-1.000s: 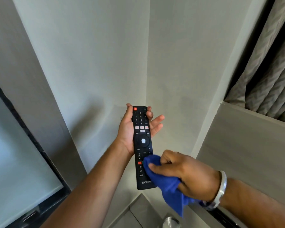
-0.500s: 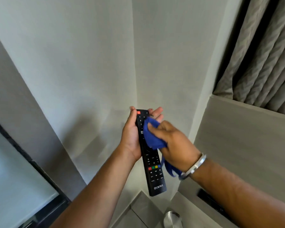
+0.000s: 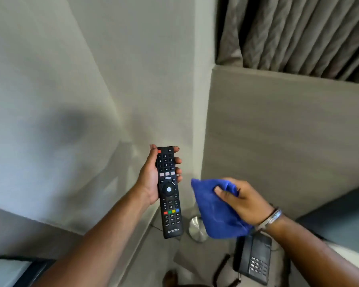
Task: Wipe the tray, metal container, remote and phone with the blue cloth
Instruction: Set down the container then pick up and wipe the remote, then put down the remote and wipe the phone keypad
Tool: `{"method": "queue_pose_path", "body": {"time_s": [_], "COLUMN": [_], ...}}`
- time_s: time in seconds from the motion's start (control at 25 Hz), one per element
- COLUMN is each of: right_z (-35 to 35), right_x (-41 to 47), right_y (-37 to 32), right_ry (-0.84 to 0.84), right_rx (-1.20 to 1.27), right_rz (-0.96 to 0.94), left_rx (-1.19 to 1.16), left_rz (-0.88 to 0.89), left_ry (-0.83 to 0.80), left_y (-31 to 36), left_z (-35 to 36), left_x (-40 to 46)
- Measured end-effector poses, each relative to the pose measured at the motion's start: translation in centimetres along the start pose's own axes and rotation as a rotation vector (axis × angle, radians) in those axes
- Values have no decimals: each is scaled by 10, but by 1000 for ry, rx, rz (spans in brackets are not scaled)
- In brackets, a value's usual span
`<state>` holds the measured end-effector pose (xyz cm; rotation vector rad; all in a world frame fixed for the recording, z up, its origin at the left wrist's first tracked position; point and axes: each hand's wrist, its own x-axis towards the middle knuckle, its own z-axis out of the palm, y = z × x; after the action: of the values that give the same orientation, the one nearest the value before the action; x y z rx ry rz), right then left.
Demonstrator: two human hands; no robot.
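Note:
My left hand [image 3: 148,179] holds a black remote [image 3: 169,191] upright in the air, buttons facing me, its whole face uncovered. My right hand [image 3: 243,200] grips a bunched blue cloth [image 3: 214,210] a short way to the right of the remote, not touching it. Below the cloth a round metal container [image 3: 196,229] stands on a grey surface [image 3: 193,256]. A black desk phone [image 3: 252,258] with its coiled cord lies on the same surface, partly hidden by my right wrist. No tray is visible.
A pale wall corner rises behind the hands. A grey wood-look panel [image 3: 278,131] stands at the right, with pleated curtains [image 3: 298,32] above it. A dark frame edge [image 3: 19,264] shows at the lower left.
The cloth was pressed on the remote's upper half; now my right hand has pulled it off to the right. The view has tipped down, bringing the phone and container into sight.

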<state>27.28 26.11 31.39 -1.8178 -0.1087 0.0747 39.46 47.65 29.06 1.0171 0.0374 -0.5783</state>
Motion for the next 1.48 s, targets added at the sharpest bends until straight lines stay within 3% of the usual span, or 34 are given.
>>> {"method": "queue_pose_path", "body": {"time_s": [0.12,0.28,0.4,0.52,0.68,0.84,0.96,1.08,1.24,1.36,1.48], "right_z": [-19,-49,-55,-47,-46,-53,-56,-66,-60,-28,-10], "right_x": [-34,-88,-121,-143,-173,-181,-160,-128,-121,-148,-166], "right_y": [27,58,102,182,303,404,466,514,546,551,560], "right_ry": [310,538,617,473,266,134,242,283,432,433,208], "right_rx": [454,713,356,16,-123,-152,-363,-670,-889,-915,-943], "right_rz": [305,344,490,720,807,832,701,535,598,623,648], "left_rx": [93,333,430,607,848,985,1138,1553,1740,1647,1490], "left_rz": [-122,-225,-266,-194,-163,-113,-49,66,141,335,222], "left_ry": [31,50,33,45,9,82,128,185,268,3,-252], "left_y": [-49,-137,-207,-301,-433,-523,-553,-560,-553,-558,-570], "left_z": [-20,-27,-19,-19,-34,-61,-80,-89,-82,-45,-1], "left_x": [24,65,96,139,193,217,221,224,218,210,209]}}
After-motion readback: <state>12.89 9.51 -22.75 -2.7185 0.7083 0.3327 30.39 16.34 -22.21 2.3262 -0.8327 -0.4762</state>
